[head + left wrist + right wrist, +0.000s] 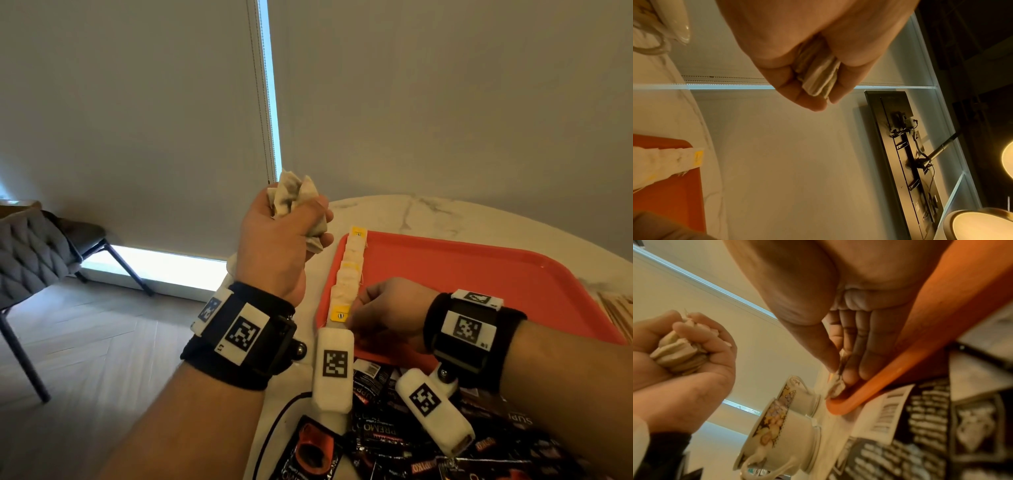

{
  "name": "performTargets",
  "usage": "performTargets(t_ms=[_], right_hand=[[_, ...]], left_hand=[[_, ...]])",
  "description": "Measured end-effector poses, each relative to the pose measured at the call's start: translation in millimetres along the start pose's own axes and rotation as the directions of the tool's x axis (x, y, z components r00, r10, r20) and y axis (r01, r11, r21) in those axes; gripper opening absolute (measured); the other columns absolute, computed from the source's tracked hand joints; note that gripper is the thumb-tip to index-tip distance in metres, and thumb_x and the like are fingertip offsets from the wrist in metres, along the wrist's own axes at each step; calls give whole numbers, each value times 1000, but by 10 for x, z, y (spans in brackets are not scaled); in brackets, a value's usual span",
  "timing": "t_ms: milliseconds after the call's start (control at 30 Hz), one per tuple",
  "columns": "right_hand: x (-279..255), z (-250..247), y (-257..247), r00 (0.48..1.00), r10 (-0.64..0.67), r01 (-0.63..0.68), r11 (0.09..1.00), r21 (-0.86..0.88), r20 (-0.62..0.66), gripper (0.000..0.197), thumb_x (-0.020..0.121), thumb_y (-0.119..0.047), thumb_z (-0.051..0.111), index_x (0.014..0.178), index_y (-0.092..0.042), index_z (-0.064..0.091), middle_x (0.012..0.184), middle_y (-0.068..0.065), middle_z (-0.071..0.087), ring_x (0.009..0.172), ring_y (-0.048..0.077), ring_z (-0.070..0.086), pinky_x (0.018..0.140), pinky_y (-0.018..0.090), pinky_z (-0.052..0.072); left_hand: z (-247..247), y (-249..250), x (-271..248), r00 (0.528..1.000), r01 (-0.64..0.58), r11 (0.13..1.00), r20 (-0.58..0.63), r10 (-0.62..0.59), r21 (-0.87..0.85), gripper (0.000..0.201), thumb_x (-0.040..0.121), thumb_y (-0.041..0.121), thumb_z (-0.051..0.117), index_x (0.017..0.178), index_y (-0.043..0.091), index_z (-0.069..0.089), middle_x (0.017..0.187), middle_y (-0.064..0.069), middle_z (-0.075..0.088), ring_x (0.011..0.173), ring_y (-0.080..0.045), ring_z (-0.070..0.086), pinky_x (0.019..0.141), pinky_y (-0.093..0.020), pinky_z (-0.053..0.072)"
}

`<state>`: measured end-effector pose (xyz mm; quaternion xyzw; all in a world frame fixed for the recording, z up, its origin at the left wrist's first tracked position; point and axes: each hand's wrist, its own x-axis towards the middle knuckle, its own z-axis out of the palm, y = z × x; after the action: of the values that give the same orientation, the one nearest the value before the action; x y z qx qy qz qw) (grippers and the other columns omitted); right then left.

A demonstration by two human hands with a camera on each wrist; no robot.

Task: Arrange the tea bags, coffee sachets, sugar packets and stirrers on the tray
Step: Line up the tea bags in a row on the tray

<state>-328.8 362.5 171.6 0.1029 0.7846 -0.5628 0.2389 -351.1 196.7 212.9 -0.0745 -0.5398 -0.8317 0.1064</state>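
Left hand [277, 240] raised above table edge, left of tray [496, 274], fingers curled tight round a bunch of tea bags [294, 198]; bags stick out above and below the fist. Same bunch seen from left wrist view, folded bag edges [820, 78] showing between palm and fingers. From right wrist view, left hand [694, 356] clenched on bunch [676, 352], well apart from right hand. Right hand [387, 315] down at near-left corner of red tray, thumb and fingers [853, 363] pressed together, pinching a tea bag [836, 386] at the tray's inner corner. Row of tea bags [349, 274] laid overlapping along tray's left edge, inside the rim, running from far corner to near corner; yellow tag [358, 231] at far end, yellow tag [339, 313] at near end just beside right fingers. Rest of tray floor bare red. Tray on white marble table [428, 212]. Dark coffee sachets [394, 445] heaped on table in front of tray, near side, under both wrists. Stirrers [616, 311] off tray at its right edge, partly cut by frame. Two floral cups [781, 423] on table left of tray corner. Grey chair [30, 253] on floor at left.
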Motion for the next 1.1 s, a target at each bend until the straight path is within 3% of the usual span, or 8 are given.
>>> performTargets(t_ms=[100,233,500,600,833,967,1100], right_hand=[[-27,-32,2,1000,-3,3,1000,24,-20,24,85,3,74,107,9,68,96,23,76,78,27,73,74,38,61],[-47,-73,1,998,-9,11,999,40,-69,20,87,1,73,106,6,70,96,22,76,82,30,74,83,43,60],[-14,-33,31,996,12,-4,996,94,-85,17,92,-5,71,104,6,70,99,25,75,89,35,75,84,44,62],[-6,-65,40,993,7,11,989,149,-120,16,93,-4,69,105,6,69,99,27,74,84,34,74,77,40,61],[16,-73,104,998,70,-65,964,260,-7,13,94,-5,64,102,5,68,104,26,74,93,38,74,80,41,60],[18,-312,60,992,-7,37,969,242,-124,10,96,-7,62,102,-1,68,102,18,74,79,34,70,71,41,58],[35,-665,-26,956,-140,202,951,236,-257,9,96,-15,62,96,-12,70,95,8,72,75,22,64,65,31,49]], left_hand=[[-12,-2,-19,1000,2,1000,8,-2,9,17,94,5,72,104,16,63,83,-4,71,78,-19,70,63,-31,57],[5,-32,-48,1000,17,1000,-5,-17,5,18,93,6,73,103,17,64,83,-3,72,79,-19,71,63,-31,58],[67,-104,-98,999,38,999,31,-38,27,12,96,9,71,99,17,63,76,1,71,75,-17,70,63,-32,59],[86,-183,-94,998,45,998,43,-47,52,11,97,11,71,99,20,65,76,3,72,77,-19,70,68,-36,59],[345,-343,-104,993,108,993,54,-105,-53,12,97,7,70,103,16,64,85,-5,71,79,-22,69,62,-34,57],[504,-467,-81,983,180,978,55,-175,-106,8,99,5,63,101,13,63,87,-8,70,75,-23,69,54,-32,55],[671,-570,-1,938,345,919,62,-340,-190,11,100,6,53,109,3,59,82,-18,66,65,-28,70,46,-28,53]])
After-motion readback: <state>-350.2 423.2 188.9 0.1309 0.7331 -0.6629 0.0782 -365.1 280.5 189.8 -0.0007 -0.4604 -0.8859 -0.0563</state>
